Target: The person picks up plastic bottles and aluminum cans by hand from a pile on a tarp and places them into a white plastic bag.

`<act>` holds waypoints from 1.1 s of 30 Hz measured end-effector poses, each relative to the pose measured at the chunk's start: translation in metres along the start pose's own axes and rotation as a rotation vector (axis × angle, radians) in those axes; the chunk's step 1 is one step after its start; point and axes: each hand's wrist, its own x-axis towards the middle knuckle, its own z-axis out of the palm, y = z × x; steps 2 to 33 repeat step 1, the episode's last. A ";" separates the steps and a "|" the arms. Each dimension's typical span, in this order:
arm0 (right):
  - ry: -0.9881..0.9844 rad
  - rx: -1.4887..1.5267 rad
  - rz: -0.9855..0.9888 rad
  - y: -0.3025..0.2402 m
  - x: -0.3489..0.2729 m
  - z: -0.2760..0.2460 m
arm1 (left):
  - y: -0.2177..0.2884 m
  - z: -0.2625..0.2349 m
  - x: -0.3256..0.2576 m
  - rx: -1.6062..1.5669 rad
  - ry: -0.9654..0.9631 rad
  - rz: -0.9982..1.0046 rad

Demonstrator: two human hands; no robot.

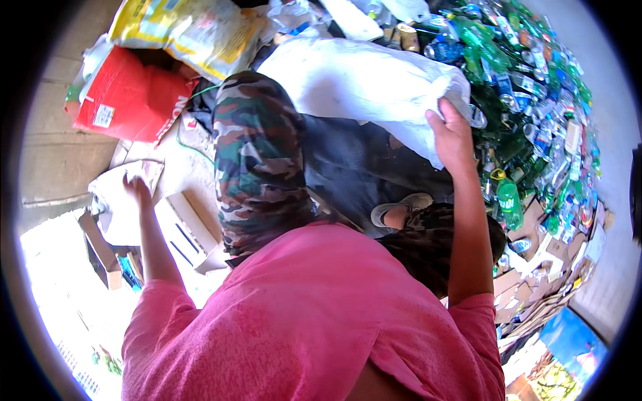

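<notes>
A large white plastic sack lies across the top middle, in front of my knees. My right hand is closed on its right edge, thumb and fingers pinching the bunched plastic. Off to the left, my left hand is held low over a pale flat sheet. Its fingers look slightly apart, with nothing plainly between them; glare blurs whether they touch the sheet.
A heap of green and clear plastic bottles fills the right side, above flattened cardboard. A red bag and a yellow-and-white sack stand at the upper left. An opened cardboard box sits beside my left leg.
</notes>
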 end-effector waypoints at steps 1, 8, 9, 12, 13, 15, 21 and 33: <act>0.005 0.012 0.010 0.011 0.002 -0.001 | -0.035 -0.049 -0.027 0.111 0.296 -0.132; 0.005 0.012 0.010 0.011 0.002 -0.001 | -0.035 -0.049 -0.027 0.111 0.296 -0.132; 0.005 0.012 0.010 0.011 0.002 -0.001 | -0.035 -0.049 -0.027 0.111 0.296 -0.132; 0.005 0.012 0.010 0.011 0.002 -0.001 | -0.035 -0.049 -0.027 0.111 0.296 -0.132; 0.005 0.012 0.010 0.011 0.002 -0.001 | -0.035 -0.049 -0.027 0.111 0.296 -0.132; 0.005 0.012 0.010 0.011 0.002 -0.001 | -0.035 -0.049 -0.027 0.111 0.296 -0.132; 0.005 0.012 0.010 0.011 0.002 -0.001 | -0.035 -0.049 -0.027 0.111 0.296 -0.132; 0.005 0.012 0.010 0.011 0.002 -0.001 | -0.035 -0.049 -0.027 0.111 0.296 -0.132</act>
